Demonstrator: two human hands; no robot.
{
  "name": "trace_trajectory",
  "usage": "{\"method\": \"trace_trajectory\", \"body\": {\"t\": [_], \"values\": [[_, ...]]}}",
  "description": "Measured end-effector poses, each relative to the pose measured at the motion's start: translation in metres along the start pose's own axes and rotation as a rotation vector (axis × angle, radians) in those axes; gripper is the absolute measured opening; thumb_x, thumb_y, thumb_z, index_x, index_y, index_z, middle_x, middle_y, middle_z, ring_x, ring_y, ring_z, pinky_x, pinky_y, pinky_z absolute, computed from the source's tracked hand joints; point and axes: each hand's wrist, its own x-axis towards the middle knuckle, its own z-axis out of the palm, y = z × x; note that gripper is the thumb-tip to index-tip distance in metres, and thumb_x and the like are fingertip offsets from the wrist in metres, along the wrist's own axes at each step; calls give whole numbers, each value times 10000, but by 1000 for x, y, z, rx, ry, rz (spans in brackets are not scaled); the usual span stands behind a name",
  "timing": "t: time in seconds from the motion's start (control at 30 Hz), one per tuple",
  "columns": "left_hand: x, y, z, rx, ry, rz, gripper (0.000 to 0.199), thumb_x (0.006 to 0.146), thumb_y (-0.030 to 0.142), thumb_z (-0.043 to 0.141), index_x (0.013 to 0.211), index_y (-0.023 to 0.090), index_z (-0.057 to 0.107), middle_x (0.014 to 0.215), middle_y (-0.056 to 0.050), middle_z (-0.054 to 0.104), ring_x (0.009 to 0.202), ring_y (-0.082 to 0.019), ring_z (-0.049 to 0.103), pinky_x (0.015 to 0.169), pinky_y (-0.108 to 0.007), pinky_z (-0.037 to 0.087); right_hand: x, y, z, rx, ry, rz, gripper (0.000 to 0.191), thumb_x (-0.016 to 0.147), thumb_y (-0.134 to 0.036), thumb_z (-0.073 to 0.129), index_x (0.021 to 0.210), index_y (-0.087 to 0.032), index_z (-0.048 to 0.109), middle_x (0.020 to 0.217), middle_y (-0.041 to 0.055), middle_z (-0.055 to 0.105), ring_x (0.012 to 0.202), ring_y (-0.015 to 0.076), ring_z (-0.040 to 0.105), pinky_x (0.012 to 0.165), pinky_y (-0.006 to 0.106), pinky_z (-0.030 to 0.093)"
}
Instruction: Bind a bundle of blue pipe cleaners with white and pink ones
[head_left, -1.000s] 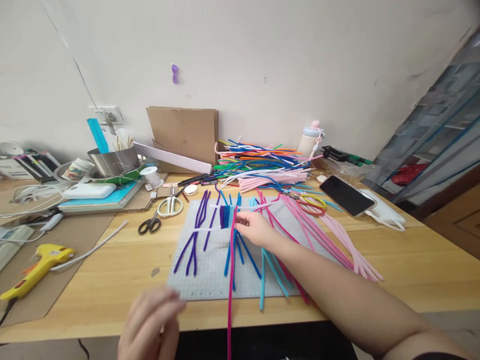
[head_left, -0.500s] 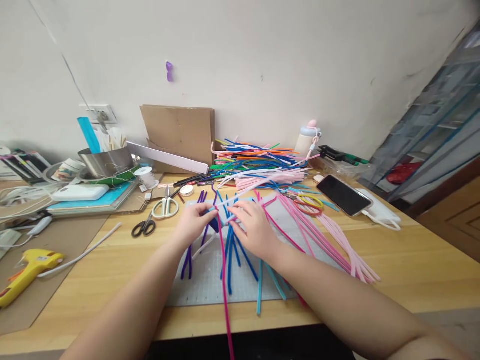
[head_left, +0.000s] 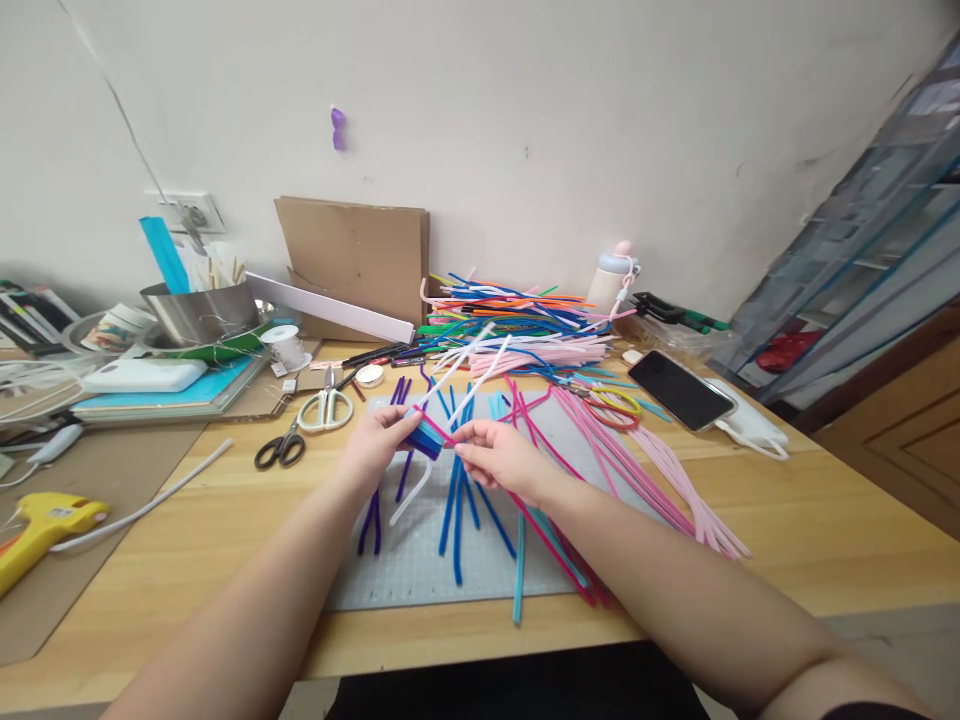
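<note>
My left hand (head_left: 373,440) is closed on a small woven piece of pipe cleaners (head_left: 426,440), banded in dark blue, light blue and purple. White pipe cleaner ends (head_left: 481,376) stick out of it, upward and down. Between finger and thumb, my right hand (head_left: 514,460) pinches a magenta pipe cleaner (head_left: 434,424), which runs across the piece's upper edge from the left fingertips. Beneath both hands, blue pipe cleaners (head_left: 459,540), purple ones (head_left: 376,530) and light blue ones (head_left: 518,580) lie on a grey cutting mat (head_left: 405,585).
A heap of coloured pipe cleaners (head_left: 517,325) lies against the wall. Pink pipe cleaners (head_left: 660,490) fan out at right, near a phone (head_left: 681,388). White-handled scissors (head_left: 325,408), black-handled scissors (head_left: 280,450) and a yellow glue gun (head_left: 52,525) are at left.
My right hand has moved slightly down and now pinches the magenta pipe cleaner. Its long end, which hung toward me, now runs rightward across the piece. The white ends point further upward.
</note>
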Motion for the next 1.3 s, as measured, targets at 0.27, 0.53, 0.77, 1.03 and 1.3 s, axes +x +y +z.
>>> {"method": "trace_trajectory", "body": {"t": [0.27,0.53,0.77,1.03,1.3], "values": [[-3,1,-1,-205,-42,-74,226,652,330,684,744,139,606,634,-1,610,568,-107,565,584,-236,462,-1,-7,-9,-229,21,-101,112,737,-204,544,831,-149,570,558,-54,505,367,29,400,343,150,284],[-5,6,-2,-311,-96,-70,198,679,294,671,755,127,597,628,-4,589,550,-99,547,554,-223,461,-12,-26,-21,91,-286,103,267,762,-356,587,950,-170,549,561,-62,481,369,31,403,312,138,262],[-8,6,3,-168,-125,-49,228,668,300,684,783,125,596,619,-17,612,522,-115,558,532,-227,443,-4,-6,-6,292,-112,-24,274,725,-323,644,936,-178,545,812,6,580,687,101,592,533,195,483],[-14,7,10,-28,-167,37,257,631,319,704,799,136,638,679,-36,662,580,-140,588,593,-249,441,-8,2,8,221,-77,53,274,660,-272,683,826,-154,500,661,8,623,621,177,656,511,252,507],[-5,5,8,-112,289,148,374,613,360,713,897,147,593,798,-20,613,755,-124,561,689,-221,408,0,4,3,351,156,-51,268,626,-256,710,777,-162,510,629,-12,630,626,174,667,564,260,532]]}}
